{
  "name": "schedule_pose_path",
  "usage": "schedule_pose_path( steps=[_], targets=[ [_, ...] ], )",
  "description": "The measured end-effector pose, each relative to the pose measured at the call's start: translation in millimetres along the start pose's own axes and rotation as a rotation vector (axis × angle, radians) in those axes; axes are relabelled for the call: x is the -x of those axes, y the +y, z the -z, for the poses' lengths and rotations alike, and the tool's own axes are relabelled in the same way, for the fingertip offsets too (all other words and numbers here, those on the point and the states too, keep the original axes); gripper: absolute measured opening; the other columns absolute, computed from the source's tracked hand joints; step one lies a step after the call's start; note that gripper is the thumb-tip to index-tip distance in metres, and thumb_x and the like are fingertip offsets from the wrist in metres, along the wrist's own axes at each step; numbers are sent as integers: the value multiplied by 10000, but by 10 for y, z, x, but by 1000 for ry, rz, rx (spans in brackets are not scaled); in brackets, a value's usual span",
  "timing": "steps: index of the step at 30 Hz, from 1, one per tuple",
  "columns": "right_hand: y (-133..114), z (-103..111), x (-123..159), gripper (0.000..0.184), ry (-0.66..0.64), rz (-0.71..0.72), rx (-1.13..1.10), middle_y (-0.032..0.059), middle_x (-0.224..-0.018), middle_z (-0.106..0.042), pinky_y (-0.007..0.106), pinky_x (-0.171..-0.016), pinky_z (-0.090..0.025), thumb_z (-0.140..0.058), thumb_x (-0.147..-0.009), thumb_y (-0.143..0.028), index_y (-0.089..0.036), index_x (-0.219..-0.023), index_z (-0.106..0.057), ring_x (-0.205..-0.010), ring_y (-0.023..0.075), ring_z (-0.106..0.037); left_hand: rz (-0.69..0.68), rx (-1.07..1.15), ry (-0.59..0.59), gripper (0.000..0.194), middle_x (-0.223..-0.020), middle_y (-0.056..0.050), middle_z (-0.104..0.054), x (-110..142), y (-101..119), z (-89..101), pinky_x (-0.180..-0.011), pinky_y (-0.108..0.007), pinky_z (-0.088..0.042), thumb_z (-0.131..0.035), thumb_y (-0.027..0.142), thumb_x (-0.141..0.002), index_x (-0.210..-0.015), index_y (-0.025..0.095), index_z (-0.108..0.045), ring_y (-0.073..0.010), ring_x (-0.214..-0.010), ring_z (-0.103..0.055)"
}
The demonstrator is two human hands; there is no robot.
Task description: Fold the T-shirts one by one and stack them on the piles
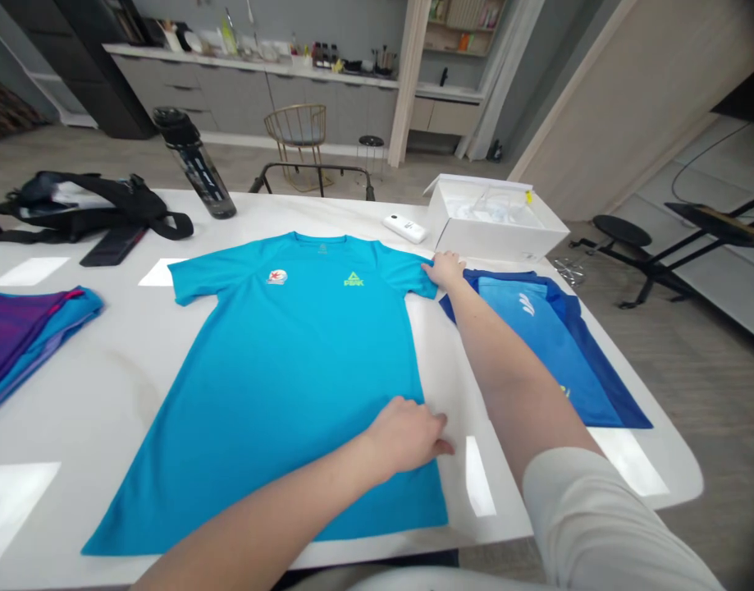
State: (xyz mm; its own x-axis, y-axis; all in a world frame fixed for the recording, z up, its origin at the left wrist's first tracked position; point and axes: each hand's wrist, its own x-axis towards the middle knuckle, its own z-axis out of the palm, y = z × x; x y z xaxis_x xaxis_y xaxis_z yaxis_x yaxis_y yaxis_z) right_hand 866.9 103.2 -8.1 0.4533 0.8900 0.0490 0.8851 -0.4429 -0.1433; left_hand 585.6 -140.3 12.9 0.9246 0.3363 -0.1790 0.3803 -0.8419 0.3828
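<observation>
A turquoise T-shirt (303,369) lies spread front side up on the white table, its collar at the far side. It has a round red-and-white badge and a yellow-green PEAK logo on the chest. My left hand (408,435) is over the shirt's right side edge, low on the body, thumb and fingers loosely apart and holding nothing I can see. Farther off, my right hand (448,269) has its fingers closed at the end of the right sleeve. Under my right forearm, a folded blue shirt (536,345) with navy sides is partly covered.
On the white table (62,419), a folded purple and blue garment (20,336) lies left. Farther back are a black bag (87,205), a dark phone (113,246), a black bottle (198,168), a small white device (404,228) and an open white box (496,222). A chair (298,131) stands beyond.
</observation>
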Motion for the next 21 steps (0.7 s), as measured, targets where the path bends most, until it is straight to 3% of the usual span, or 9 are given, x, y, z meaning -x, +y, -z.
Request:
schedule_pose_path(
  steps=[2,4,6,9,11,14,16,19,21],
  targets=[
    [14,10,-15,314,16,-29,-197,218,-1291,-580,563,-1099,-280,-679,-869,-340,-96,-1067,-664,-1292,360,-428,101,37,15,519,-839,-137,-734,60,35,27,-703,-380,-518,-452,625,-950,-927,182,-721,-312,-824,-721],
    [10,56,-21,169,5,-121,-538,150,-1092,-661,473,-1069,-349,-754,-777,-216,-122,-885,-665,-1199,310,-509,223,94,49,507,-831,-131,-725,128,53,53,-698,-367,-495,-463,601,-950,-816,180,-714,-303,-814,-710],
    [-29,142,-23,157,-35,-212,-833,68,-852,-663,378,-946,-452,-777,-726,-145,-142,-771,-627,-1011,243,-594,323,199,107,352,-794,-94,-706,219,56,70,-680,-332,-458,-519,421,-942,-730,187,-674,-260,-774,-689],
    [-177,353,-38,195,-108,-251,-1027,-18,-629,-569,284,-701,-516,-769,-752,-147,-159,-744,-574,-698,151,-584,369,495,262,124,-758,-20,-646,423,41,68,-660,-276,-396,-536,128,-794,-735,199,-618,-173,-736,-618],
    [-338,535,-67,198,-153,-260,-1143,-45,-572,-522,236,-586,-510,-738,-795,-149,-169,-752,-545,-578,114,-528,380,757,371,224,-775,11,-600,596,17,39,-643,-250,-372,-514,62,-715,-848,210,-617,-140,-732,-561],
    [-670,799,-133,202,-213,-256,-1292,-70,-521,-445,161,-457,-451,-668,-856,-121,-179,-743,-512,-473,76,-434,401,1119,491,414,-872,7,-582,869,-48,-50,-686,-235,-391,-475,30,-651,-986,209,-637,-132,-808,-539],
    [-951,919,-181,204,-245,-244,-1367,-82,-507,-405,123,-404,-401,-637,-870,-88,-179,-743,-505,-432,57,-380,412,1284,562,396,-935,-12,-596,1045,-108,-129,-760,-249,-410,-464,38,-640,-925,194,-690,-142,-873,-550],
    [-1461,970,-244,177,-291,-216,-1440,-81,-511,-402,99,-373,-369,-613,-865,-50,-166,-765,-524,-414,44,-353,544,1536,593,275,-885,-31,-631,1302,-211,-257,-793,-291,-445,-521,126,-694,-827,180,-755,-164,-825,-576],
    [-1842,914,-266,144,-319,-192,-1466,-76,-518,-415,96,-372,-372,-602,-860,-40,-156,-795,-547,-417,45,-362,651,1739,607,288,-922,-54,-675,1473,-286,-344,-806,-320,-487,-605,205,-700,-924,186,-785,-194,-842,-617]
  ],
)
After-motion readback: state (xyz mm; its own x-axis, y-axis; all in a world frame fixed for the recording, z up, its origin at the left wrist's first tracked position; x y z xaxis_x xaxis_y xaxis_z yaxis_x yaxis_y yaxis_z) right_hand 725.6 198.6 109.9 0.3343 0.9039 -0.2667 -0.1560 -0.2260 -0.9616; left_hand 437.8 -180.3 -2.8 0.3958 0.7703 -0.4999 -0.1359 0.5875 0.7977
